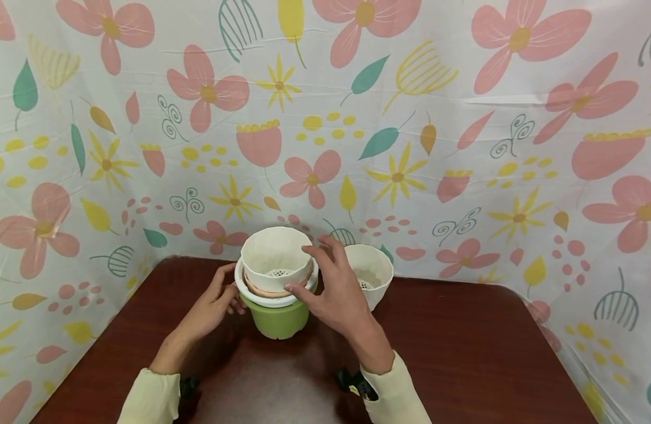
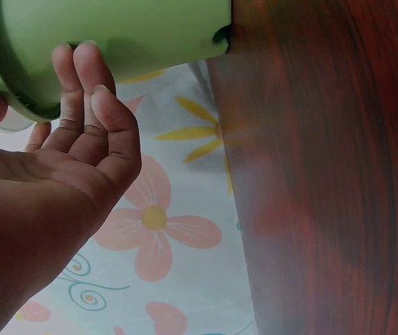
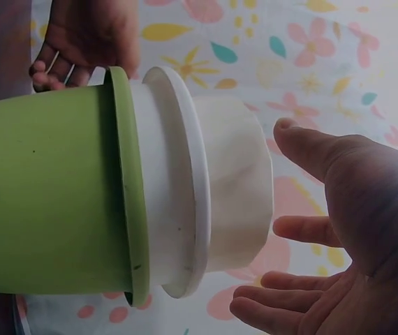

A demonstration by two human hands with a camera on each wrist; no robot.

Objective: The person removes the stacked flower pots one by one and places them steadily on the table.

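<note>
Around the frame's middle, the green pot (image 1: 280, 321) and the cream pot (image 1: 276, 253) looked like smooth, rather matt plastic. The table (image 1: 479, 347), lower in the frame, had a glossy wood grain; the flowered sheet (image 1: 325, 88) above was faintly shiny, lightly creased.

Bottom pot (image 1: 280, 321) green; top pot (image 1: 274, 250) creamy white; table (image 1: 463, 347) red-brown; backdrop (image 1: 314, 88) pink-yellow floral.

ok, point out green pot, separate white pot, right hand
Green pot (image 1: 280, 321), head view, front wall.
Separate white pot (image 1: 375, 267), head view, inner wall.
Right hand (image 1: 338, 294), head view, back of hand.
</note>
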